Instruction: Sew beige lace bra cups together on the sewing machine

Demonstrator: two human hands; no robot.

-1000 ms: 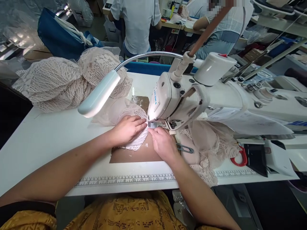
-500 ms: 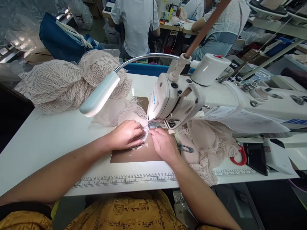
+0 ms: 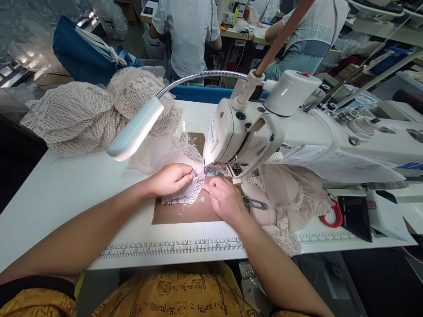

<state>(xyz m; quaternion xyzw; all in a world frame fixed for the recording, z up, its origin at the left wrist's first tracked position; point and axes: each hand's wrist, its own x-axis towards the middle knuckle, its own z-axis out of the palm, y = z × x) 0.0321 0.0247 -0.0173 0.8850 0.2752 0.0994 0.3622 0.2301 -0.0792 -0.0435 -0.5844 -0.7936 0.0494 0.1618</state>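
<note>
Under the needle of the white sewing machine (image 3: 228, 132) lies a pale pink moulded cup with lace (image 3: 180, 159). Its lace edging (image 3: 188, 194) spreads forward over a brown sheet on the table. My left hand (image 3: 173, 179) is closed, pinching the lace fabric between thumb and fingers just left of the needle. On the other side, my right hand (image 3: 226, 200) has its fingers curled, with the index finger and thumb at the lace's right edge. The fabric right at the needle is partly hidden by the machine head.
Heaped lace pieces (image 3: 72, 114) lie at the back left. More lace cups (image 3: 284, 193), a grey thread snipper (image 3: 255, 203) and red-handled scissors (image 3: 332, 214) are on the right. A lamp (image 3: 135, 130) hangs over the table. Two people sit beyond.
My left hand has lifted slightly and moved back, uncovering more of the lace, which lies spread flatter. My right index finger is now more extended along the lace edge.
</note>
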